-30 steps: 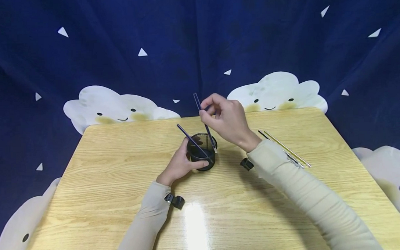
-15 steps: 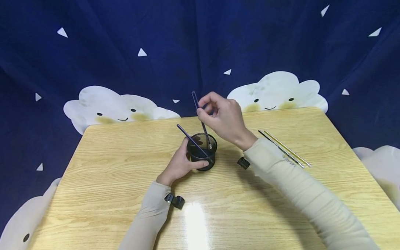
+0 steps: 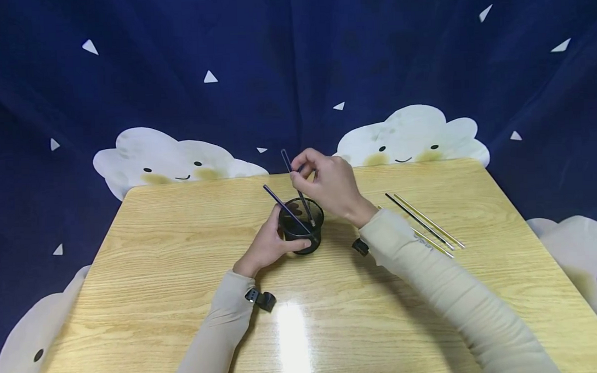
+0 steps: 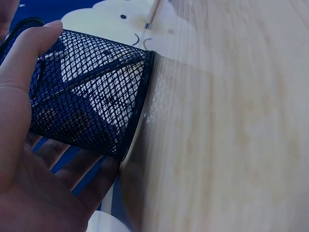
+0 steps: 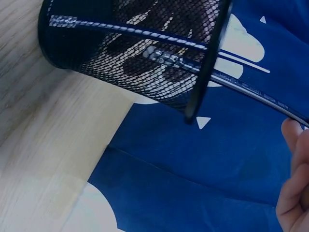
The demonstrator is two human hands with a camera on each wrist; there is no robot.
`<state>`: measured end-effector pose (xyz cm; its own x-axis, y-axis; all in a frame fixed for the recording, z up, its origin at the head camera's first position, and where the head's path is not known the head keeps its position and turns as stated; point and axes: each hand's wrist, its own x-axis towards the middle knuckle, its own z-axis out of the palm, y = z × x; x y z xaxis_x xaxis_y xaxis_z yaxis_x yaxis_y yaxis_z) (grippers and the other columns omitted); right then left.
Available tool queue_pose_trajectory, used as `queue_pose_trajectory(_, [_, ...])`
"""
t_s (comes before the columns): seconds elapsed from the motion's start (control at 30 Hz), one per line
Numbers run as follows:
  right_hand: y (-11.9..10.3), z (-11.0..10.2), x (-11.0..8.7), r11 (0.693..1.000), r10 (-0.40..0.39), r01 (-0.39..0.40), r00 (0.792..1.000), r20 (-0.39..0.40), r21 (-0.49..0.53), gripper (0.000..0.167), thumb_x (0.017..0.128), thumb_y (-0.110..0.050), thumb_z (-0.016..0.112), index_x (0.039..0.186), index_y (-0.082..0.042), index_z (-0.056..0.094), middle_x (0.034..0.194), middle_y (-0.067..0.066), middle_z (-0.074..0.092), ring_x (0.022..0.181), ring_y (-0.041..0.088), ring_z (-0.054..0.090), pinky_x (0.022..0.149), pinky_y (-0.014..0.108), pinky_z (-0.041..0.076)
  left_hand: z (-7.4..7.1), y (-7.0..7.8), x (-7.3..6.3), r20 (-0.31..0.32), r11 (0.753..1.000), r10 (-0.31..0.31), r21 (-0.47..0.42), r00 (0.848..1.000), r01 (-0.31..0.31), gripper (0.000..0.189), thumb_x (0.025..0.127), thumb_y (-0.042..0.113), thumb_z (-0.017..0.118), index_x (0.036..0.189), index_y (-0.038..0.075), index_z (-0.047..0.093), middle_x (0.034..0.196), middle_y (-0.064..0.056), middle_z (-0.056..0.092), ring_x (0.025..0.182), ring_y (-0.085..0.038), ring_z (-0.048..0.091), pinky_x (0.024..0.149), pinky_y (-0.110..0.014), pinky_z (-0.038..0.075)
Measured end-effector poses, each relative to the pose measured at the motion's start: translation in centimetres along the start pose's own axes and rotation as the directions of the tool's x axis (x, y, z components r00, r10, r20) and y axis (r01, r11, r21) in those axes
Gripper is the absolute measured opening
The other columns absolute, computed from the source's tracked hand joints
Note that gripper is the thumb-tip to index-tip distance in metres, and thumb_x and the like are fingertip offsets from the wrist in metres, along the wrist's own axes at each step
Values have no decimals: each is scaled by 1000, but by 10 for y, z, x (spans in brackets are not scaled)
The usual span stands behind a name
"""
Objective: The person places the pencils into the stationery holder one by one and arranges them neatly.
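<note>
My left hand [image 3: 263, 249] grips a black mesh pencil cup [image 4: 96, 82], thumb across the near side and fingers around the far side. The cup stands upright on the table. One dark pencil [image 3: 276, 197] leans inside it, its top sticking out to the left. My right hand [image 3: 334, 186] pinches a second dark pencil [image 5: 251, 93] between thumb and fingertips near its upper part. That pencil's eraser end is inside the cup, below the rim but above the cup's bottom in the right wrist view.
Right of the cup, a black pencil [image 3: 418, 221] and a yellow pencil [image 3: 428, 220] lie side by side on the wooden table [image 3: 173, 278]. Another yellow pencil [image 3: 435, 244] is partly hidden by the right sleeve. A blue curtain [image 3: 254, 56] with clouds hangs behind.
My right hand has shifted left and then down, bringing the pencil's eraser end from the cup's right rim to inside it. The sleeve now uncovers another yellow pencil. My left hand stays put.
</note>
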<state>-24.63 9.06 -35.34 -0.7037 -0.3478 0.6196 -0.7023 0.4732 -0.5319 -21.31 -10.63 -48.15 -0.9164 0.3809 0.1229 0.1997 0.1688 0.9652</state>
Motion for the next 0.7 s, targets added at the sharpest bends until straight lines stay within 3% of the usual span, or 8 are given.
queue_pose_trajectory(0.33, [6, 7, -2, 999, 23, -21, 998, 66, -37, 15, 97, -21, 70, 101, -8, 75, 80, -1, 76, 49, 8, 47, 52, 34, 38, -2, 0, -1, -5, 1000, -8, 14, 1000, 8, 95, 84, 6, 94, 160, 6, 38, 151, -14, 58, 141, -30, 53, 121, -49, 36])
queue_pose_trajectory(0.7, [8, 13, -4, 994, 81, -69, 986, 143, -89, 12, 99, -20, 73, 104, -9, 76, 83, 0, 78, 55, 10, 54, 59, 38, 45, -1, 1, 0, -5, 1000, -13, 13, 1000, 13, 93, 84, 7, 94, 159, 11, 39, 147, -11, 60, 137, -28, 55, 120, -48, 37])
